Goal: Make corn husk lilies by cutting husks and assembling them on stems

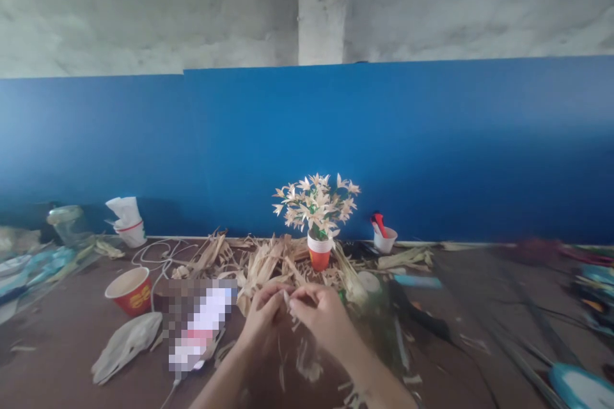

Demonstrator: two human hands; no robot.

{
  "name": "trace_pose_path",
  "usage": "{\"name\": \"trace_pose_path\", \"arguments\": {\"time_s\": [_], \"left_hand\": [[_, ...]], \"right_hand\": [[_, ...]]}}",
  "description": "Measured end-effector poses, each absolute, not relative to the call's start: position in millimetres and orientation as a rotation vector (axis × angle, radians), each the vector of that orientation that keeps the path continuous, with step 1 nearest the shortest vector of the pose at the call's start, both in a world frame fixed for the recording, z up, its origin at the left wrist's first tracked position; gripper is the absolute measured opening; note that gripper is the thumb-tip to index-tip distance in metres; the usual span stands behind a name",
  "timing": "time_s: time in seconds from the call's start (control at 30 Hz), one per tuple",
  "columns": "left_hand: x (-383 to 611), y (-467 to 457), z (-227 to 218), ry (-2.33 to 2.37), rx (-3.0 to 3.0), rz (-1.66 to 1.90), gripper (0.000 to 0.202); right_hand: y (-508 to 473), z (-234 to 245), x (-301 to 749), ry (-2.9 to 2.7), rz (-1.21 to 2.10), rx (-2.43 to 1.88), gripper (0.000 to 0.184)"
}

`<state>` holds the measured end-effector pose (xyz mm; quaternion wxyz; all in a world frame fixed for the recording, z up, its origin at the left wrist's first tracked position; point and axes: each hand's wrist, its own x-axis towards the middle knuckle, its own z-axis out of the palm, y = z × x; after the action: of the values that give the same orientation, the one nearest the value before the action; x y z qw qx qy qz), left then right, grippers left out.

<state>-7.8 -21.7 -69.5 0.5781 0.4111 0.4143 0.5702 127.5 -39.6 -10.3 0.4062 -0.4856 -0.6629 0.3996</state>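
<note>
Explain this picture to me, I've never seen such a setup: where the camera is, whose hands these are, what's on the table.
There is no machine here. One camera, worn on a person's head, looks forward and down at their own two bare hands. The left hand and right hand meet and pinch a small pale strip between the fingertips. On the brown table lie a pile of dried husks, a red cup and a pot of pale flowers.

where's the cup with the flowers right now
In the head view the flower cup stands centre, near the blue wall, beyond the left hand and right hand pinching a husk strip; husk pile on its left, white cup to its right.
</note>
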Motion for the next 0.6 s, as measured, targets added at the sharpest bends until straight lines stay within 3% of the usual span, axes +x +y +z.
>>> {"name": "trace_pose_path", "arguments": {"time_s": [0.13, 0.3, 0.47, 0.6], "left_hand": [[4, -30, -69, 0.839, 0.934, 1.305, 0.037], [6, -31, -66, 0.902, 0.949, 1.305, 0.037], [5, -32, -61, 0.956, 0.979, 1.314, 0.037], [3, -31, -62, 0.987, 1.085, 1.3, 0.037]], "right_hand": [[-24, -15, 137, -1.499, 1.172, -1.162, 0.015], [-19, -18, 141, -1.539, 1.153, -1.162, 0.015], [-18, -13, 150, -1.655, 1.288, -1.113, 0.036], [-18, -16, 151, -1.598, 1.435, -1.097, 0.043]]}}
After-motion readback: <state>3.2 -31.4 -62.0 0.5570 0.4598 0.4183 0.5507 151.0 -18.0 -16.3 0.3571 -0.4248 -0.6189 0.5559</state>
